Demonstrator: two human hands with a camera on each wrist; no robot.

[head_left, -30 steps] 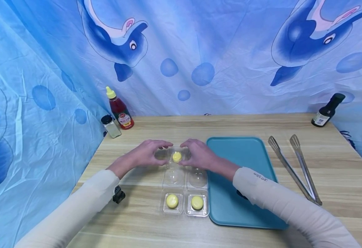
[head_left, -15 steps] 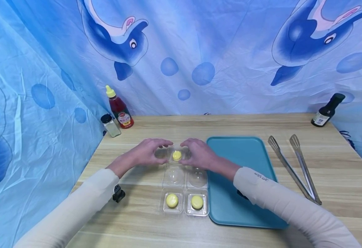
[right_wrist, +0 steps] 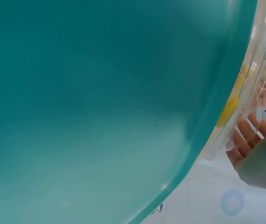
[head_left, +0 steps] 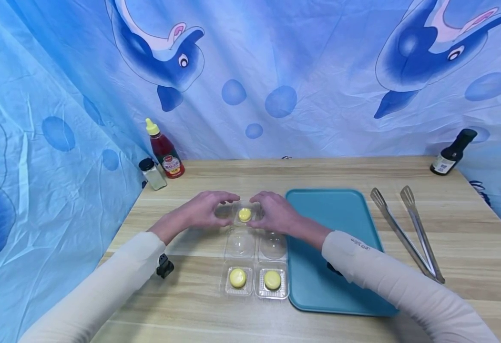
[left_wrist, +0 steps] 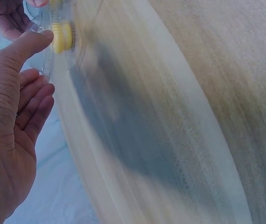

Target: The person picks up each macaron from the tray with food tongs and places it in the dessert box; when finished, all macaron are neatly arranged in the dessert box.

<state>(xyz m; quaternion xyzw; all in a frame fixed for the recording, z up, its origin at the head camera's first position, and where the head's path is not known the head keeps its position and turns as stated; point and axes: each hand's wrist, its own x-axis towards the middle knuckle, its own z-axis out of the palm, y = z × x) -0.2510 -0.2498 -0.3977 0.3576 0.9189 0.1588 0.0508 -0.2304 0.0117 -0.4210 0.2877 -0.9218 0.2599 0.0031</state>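
In the head view, a small clear plastic box (head_left: pixel 236 222) with a yellow macaron (head_left: pixel 245 215) inside sits between my two hands. My left hand (head_left: pixel 209 209) grips its left side, thumb nearer me and fingers at the far side. My right hand (head_left: pixel 276 214) holds the right side in the same way. The left wrist view shows the left thumb (left_wrist: pixel 37 42) at the box edge, beside the macaron's layered side. Nearer me stand two clear boxes with their domed lids (head_left: pixel 240 244) folded back. One macaron (head_left: pixel 238 278) lies in the left base, another macaron (head_left: pixel 272 280) in the right.
A teal tray (head_left: pixel 332 286) lies right of the boxes, under my right forearm. Beyond it are metal tongs (head_left: pixel 419 238), spread apart. A red sauce bottle (head_left: pixel 167 151) and a black-capped shaker (head_left: pixel 153 175) stand back left, a dark bottle (head_left: pixel 453 152) back right. A patterned curtain (head_left: pixel 254 71) hangs behind.
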